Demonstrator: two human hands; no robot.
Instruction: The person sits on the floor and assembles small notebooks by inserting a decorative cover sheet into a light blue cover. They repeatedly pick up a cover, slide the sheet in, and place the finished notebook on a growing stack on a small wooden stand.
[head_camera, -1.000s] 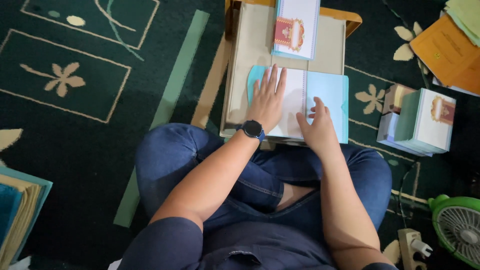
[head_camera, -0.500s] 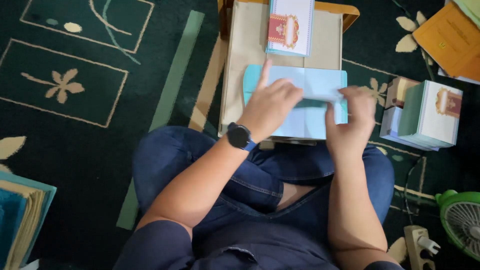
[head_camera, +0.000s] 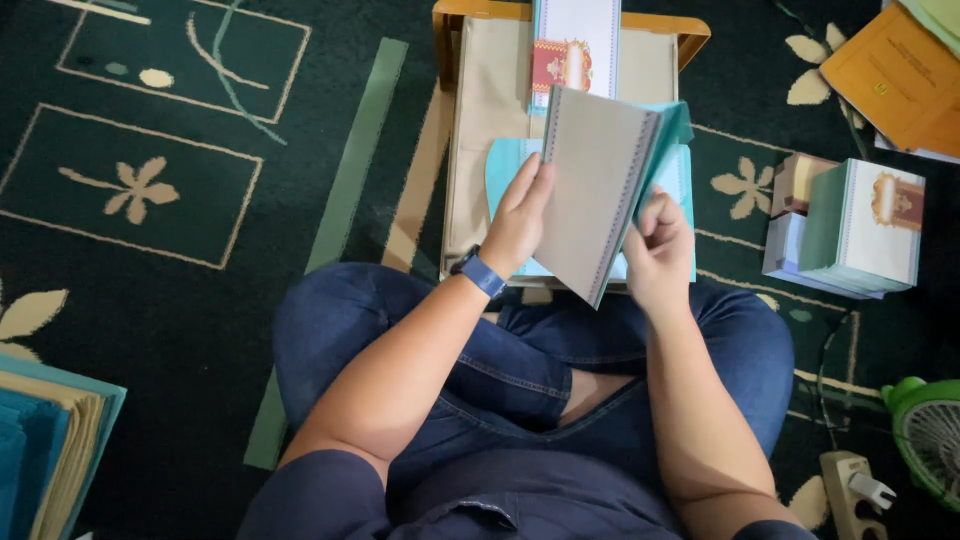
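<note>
- The raised grey sheet (head_camera: 597, 190) is hiding most of the teal card (head_camera: 510, 160) beneath.
- Left hand (head_camera: 520, 220) and right hand (head_camera: 655, 250) are pinching its edges.
- A dark green patterned carpet (head_camera: 200, 300) is covering the floor.

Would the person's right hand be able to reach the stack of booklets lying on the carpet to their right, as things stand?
Probably yes, though not at once: the right hand is busy gripping the folded card. The stack of booklets lies uncovered on the carpet, with nothing between.
</note>
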